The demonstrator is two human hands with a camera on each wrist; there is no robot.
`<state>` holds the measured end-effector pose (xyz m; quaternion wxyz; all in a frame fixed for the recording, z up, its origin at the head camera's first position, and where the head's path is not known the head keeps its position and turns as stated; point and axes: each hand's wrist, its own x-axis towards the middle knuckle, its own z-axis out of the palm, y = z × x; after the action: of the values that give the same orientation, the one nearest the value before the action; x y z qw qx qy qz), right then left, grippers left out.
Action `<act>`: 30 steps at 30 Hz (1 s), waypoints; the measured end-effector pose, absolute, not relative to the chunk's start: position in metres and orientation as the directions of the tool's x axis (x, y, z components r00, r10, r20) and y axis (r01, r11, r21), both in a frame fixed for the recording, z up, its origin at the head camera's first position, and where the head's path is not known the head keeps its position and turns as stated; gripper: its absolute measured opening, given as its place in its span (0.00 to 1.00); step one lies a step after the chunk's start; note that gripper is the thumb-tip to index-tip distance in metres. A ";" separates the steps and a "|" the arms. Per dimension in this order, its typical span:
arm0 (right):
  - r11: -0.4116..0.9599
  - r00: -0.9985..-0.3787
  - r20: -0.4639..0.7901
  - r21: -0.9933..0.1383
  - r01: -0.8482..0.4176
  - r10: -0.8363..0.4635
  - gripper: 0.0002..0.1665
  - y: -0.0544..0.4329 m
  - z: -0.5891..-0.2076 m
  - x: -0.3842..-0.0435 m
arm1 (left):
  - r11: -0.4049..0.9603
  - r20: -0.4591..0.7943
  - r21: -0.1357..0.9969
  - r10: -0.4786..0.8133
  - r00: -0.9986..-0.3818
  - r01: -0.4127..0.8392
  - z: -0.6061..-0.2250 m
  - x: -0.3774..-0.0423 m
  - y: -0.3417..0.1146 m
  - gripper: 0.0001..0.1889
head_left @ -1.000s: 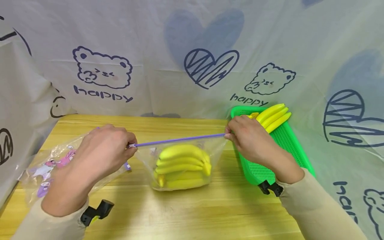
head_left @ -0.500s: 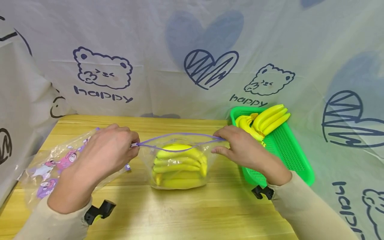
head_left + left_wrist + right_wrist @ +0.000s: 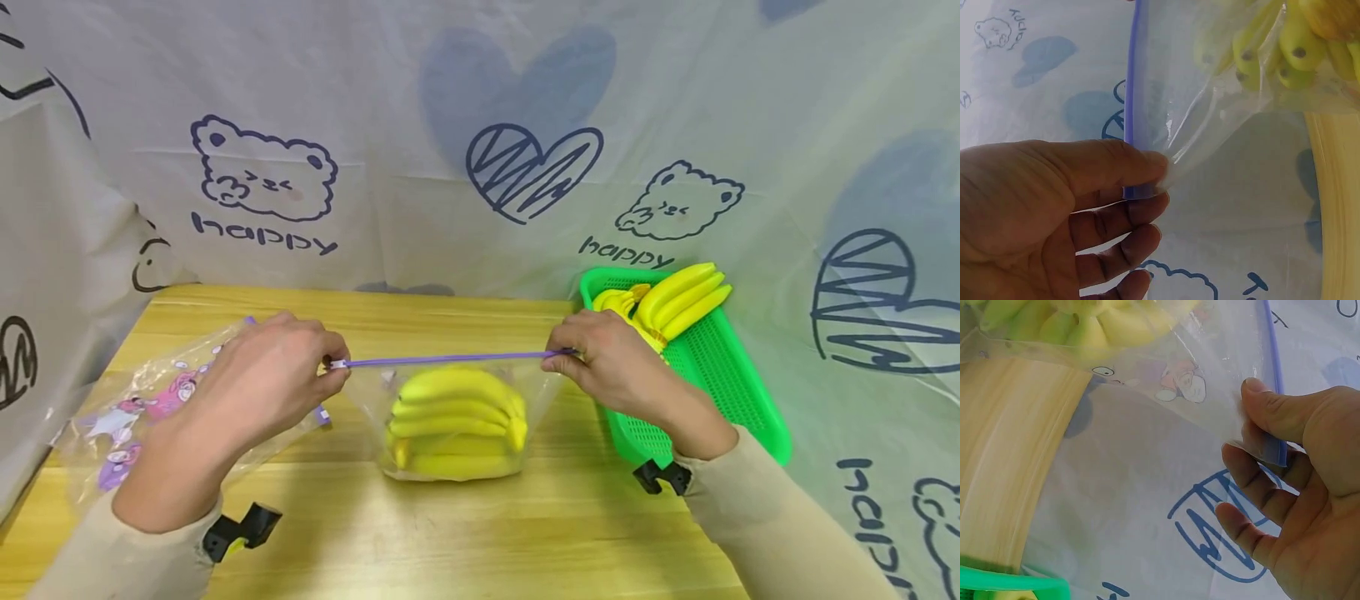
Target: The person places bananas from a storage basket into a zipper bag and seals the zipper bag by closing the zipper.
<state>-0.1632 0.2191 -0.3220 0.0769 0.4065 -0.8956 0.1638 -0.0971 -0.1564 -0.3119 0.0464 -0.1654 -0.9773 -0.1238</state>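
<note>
Between my hands hangs a clear zip bag with a purple zip strip along its top. Inside it lie yellow bananas, low in the bag near the tabletop. My left hand pinches the left end of the strip, thumb over the corner, as the left wrist view shows. At the other end, my right hand pinches the right corner between thumb and fingers, its lower fingers spread in the right wrist view. The purple strip is drawn straight, its two edges lying together.
A green basket at the right holds more bananas at its far end. Another clear bag with pink and purple cartoon prints lies under my left forearm. A printed cloth hangs behind the wooden table.
The strip was straight a second ago, then bowed open as my right hand moved inward with its thumb apart. Now my right hand pinches the corner again and the strip is taut.
</note>
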 end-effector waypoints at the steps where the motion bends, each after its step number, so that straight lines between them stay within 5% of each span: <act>1: 0.614 -0.657 0.275 -0.234 -0.754 -0.702 0.04 0.219 -0.323 -0.163 | 0.914 0.125 0.235 0.308 -0.943 0.330 -0.313 -0.098 -0.157 0.04; 13: 0.618 -0.671 0.274 -0.261 -0.742 -0.689 0.02 0.220 -0.324 -0.162 | 0.902 0.103 0.293 0.300 -0.949 0.317 -0.324 -0.099 -0.166 0.08; 30: 0.655 -0.685 0.254 -0.201 -0.728 -0.683 0.04 0.226 -0.321 -0.167 | 0.911 0.212 0.254 0.275 -0.938 0.325 -0.321 -0.097 -0.161 0.01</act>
<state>-0.1670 0.2259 -0.3215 0.0780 0.3892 -0.9064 0.1444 -0.0969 -0.1611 -0.3211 0.0861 -0.1539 -0.9738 -0.1438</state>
